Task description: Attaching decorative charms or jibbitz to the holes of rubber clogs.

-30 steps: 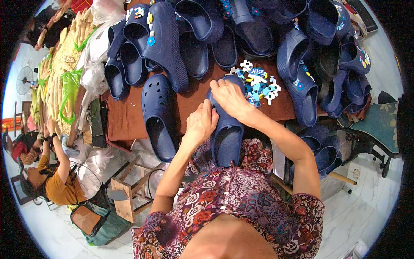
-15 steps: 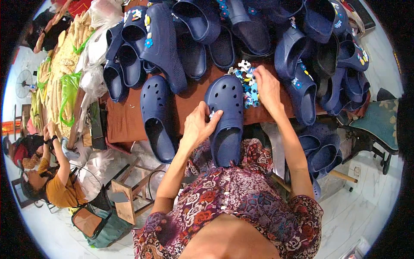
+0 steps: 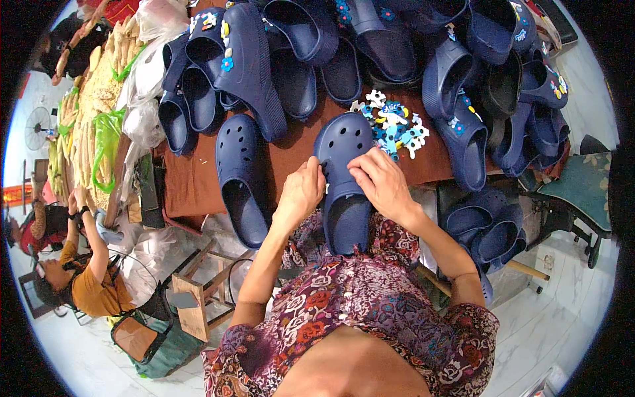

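A navy blue clog [image 3: 345, 135] with holes in its toe lies at the table's front edge, its heel over my lap. My left hand [image 3: 302, 190] is closed against its left side; a tiny white bit shows by the thumb. Over the right side of the clog's upper, my right hand [image 3: 383, 182] has its fingers curled and pressed together; what they pinch, if anything, is hidden. Just beyond that hand, small shoe charms [image 3: 400, 129] in white, blue and black lie in a pile. Left of my left hand lies a second navy clog [image 3: 242, 182], without charms.
Many navy clogs [image 3: 294, 83], some decorated with charms, crowd the back and right of the brown-covered table [image 3: 188, 182]. More clogs [image 3: 486, 228] are stacked below at right, near a chair [image 3: 575, 192]. A person in an orange top [image 3: 99, 288] works at left beside a wooden stool [image 3: 198, 298].
My right hand has moved from the charm pile back to the clog, uncovering the pile. My left hand's thumb has drawn back from the clog's top to its left side.
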A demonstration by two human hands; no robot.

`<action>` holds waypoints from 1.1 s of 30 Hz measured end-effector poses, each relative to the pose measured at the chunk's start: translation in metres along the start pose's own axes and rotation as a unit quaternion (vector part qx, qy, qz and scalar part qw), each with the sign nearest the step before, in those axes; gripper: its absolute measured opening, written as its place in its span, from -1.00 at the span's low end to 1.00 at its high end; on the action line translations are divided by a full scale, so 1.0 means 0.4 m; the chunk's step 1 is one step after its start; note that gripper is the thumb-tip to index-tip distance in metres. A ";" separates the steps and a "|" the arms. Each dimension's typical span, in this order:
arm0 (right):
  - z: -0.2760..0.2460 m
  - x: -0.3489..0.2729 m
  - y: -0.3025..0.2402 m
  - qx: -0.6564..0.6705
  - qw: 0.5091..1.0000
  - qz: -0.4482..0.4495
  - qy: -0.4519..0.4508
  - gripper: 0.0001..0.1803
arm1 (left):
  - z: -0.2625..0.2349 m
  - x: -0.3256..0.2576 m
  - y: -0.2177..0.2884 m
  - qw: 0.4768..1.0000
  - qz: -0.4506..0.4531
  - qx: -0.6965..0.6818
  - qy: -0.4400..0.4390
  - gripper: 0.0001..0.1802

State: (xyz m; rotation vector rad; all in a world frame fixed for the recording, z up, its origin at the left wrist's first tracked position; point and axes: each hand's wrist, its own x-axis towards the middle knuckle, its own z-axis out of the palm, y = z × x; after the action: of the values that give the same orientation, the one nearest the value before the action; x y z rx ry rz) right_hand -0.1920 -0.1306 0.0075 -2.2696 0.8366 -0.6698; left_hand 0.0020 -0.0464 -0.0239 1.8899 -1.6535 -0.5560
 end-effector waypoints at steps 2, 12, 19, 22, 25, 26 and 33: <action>-0.007 -0.003 0.011 0.028 0.999 0.031 -0.005 -0.84 | -0.003 -0.002 -0.009 0.998 -0.013 -0.050 0.021 -0.81; -0.016 0.044 -0.028 0.140 0.990 -0.006 -0.021 -0.62 | -0.023 0.030 0.132 0.984 -0.021 -0.163 0.071 -0.74; -0.031 0.039 0.020 0.103 0.991 0.064 0.048 -0.76 | -0.027 0.046 0.111 0.981 -0.027 -0.176 0.074 -0.72; -0.074 0.055 0.130 -0.046 0.987 0.092 0.124 -0.79 | -0.052 0.027 0.080 0.976 -0.066 -0.188 0.086 -0.73; -0.107 0.054 0.217 -0.160 0.971 0.084 0.159 -0.77 | -0.063 0.003 0.046 0.987 -0.116 -0.100 0.044 -0.56; -0.109 0.055 0.210 -0.186 0.966 0.053 0.174 -0.75 | -0.054 -0.011 0.032 0.987 -0.121 -0.099 0.047 -0.56; -0.030 -0.027 0.019 0.079 0.995 0.058 0.024 -0.85 | -0.022 -0.052 0.029 0.979 -0.155 -0.124 -0.054 -0.55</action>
State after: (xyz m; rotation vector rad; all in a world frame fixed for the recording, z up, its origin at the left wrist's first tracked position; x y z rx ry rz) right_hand -0.2098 -0.1319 0.0077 -2.0546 0.8992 -0.7135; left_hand -0.0043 -0.0256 -0.0106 1.9673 -1.2855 -0.9596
